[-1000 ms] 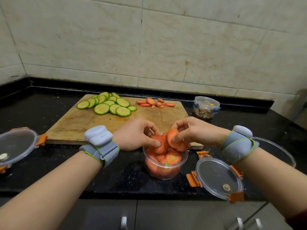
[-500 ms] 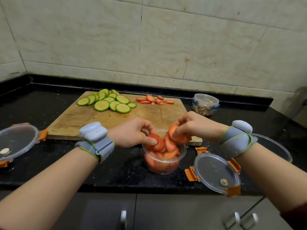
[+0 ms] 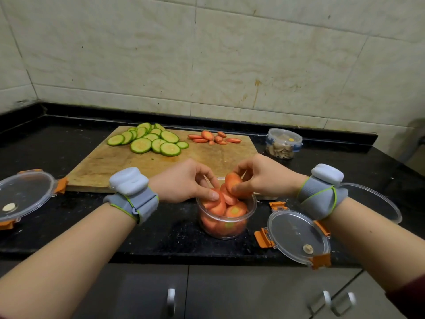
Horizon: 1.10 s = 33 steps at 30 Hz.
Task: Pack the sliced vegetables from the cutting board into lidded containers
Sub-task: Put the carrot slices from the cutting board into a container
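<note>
On the black stone counter (image 3: 69, 157), a clear round lid with orange clips (image 3: 296, 233) lies just right of the clear round plastic tub (image 3: 230, 234). A second clipped lid (image 3: 25, 194) sits well off to the left. Behind the tub, the worn wooden cutting board (image 3: 115, 166) carries a heap of green-skinned round slices (image 3: 149, 141) and a few orange carrot slices (image 3: 213, 138). A lidded tub with blue clips (image 3: 284, 143) stands off its far right corner. Both hands meet over the open tub's mouth (it is nearly full of carrot). The left hand (image 3: 184, 185) pinches slices at the rim, thumb on top, while the right hand (image 3: 262, 178) grips a small stack of carrot rounds (image 3: 233, 181) just above it.
</note>
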### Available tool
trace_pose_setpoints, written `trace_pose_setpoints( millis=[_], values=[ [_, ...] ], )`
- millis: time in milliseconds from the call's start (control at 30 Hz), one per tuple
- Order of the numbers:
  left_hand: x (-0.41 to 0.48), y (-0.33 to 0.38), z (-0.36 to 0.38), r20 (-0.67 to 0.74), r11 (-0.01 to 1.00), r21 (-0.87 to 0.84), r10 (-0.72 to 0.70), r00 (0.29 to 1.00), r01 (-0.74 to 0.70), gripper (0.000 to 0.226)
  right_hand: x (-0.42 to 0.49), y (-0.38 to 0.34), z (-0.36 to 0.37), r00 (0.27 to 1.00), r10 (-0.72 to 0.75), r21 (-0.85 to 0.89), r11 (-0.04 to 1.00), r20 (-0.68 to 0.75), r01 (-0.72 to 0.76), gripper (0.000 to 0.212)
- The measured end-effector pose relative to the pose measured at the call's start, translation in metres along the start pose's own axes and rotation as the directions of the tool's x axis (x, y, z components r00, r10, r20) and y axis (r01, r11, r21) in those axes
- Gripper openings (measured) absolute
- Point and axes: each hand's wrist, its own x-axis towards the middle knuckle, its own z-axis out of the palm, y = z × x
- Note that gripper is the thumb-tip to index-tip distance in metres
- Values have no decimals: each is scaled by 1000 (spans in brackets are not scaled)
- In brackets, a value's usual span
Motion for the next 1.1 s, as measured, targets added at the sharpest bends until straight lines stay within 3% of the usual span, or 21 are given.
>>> trace_pose_setpoints(
  millis=[167, 333, 533, 667, 833, 900, 1000, 1100],
  values=[
    [2, -3, 12, -108, 935, 353, 72, 992, -29, 16, -2, -1, -2, 999, 4, -43, 999, -45, -6, 23],
    [0, -7, 14, -183, 919, 390, 129, 975, -49, 34, -6, -8, 0, 1000, -6, -146, 989, 2, 7, 14],
    [2, -3, 12, -133, 880, 475, 63, 989, 8, 39, -8, -15, -1, 984, 66, -211, 972, -164, -101, 6],
    [3, -5, 13, -135, 913, 408, 28, 990, 29, 37, -11, -16, 9, 966, 30, -300, 948, -256, -109, 10],
    [2, -16, 13, -179, 968, 249, 63, 982, -17, 18, -11, -23, 12, 989, 41, -361, 928, -140, -89, 20],
    [1, -20, 14, -240, 993, 114, 60, 969, -33, 14, -9, -27, 1, 982, 77, -290, 949, -170, -125, 16],
    [3, -26, 15, -328, 999, -46, -4, 945, -11, 18, -5, -32, -11, 969, 148, -24, 987, -196, -156, 12],
    [4, -31, 16, -298, 988, -151, -78, 951, 33, 18, -4, -31, -7, 990, 142, 98, 985, -4, -141, 9]
  ],
)
